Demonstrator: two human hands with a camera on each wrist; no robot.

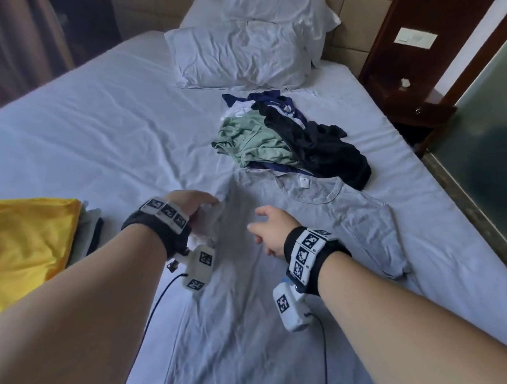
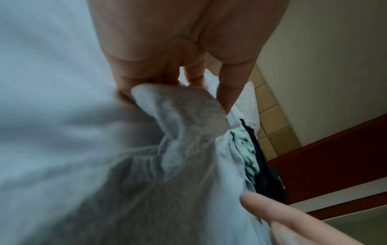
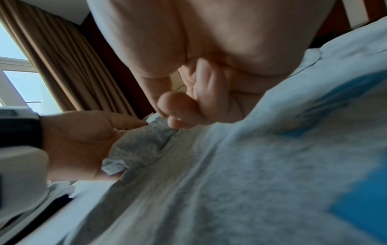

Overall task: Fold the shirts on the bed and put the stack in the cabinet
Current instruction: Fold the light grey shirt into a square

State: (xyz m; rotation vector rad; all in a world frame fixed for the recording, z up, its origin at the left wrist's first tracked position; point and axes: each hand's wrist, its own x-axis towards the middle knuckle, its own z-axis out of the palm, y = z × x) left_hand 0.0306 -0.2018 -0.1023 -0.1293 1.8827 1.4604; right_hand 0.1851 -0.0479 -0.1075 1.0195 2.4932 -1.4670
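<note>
A grey T-shirt [image 1: 305, 218] lies spread flat on the white bed [image 1: 98, 126], collar toward the pillows. My left hand [image 1: 200, 207] grips its left sleeve. The left wrist view shows fingers and thumb [image 2: 180, 92] pinching the bunched grey sleeve [image 2: 178, 116] and lifting it off the sheet. My right hand [image 1: 262, 226] hovers over the shirt's chest just right of the sleeve, fingers loosely curled and holding nothing. The right wrist view shows its fingertips [image 3: 176, 122] close to the sleeve fold [image 3: 138, 147]. A folded stack topped by a yellow shirt [image 1: 25, 239] sits at the left.
A heap of unfolded green, black and navy shirts [image 1: 287, 138] lies just beyond the grey shirt's collar. Two white pillows [image 1: 240, 56] rest against the headboard. A dark wooden nightstand [image 1: 401, 78] and a glass panel [image 1: 482, 141] border the bed's right edge. Curtains hang at the far left.
</note>
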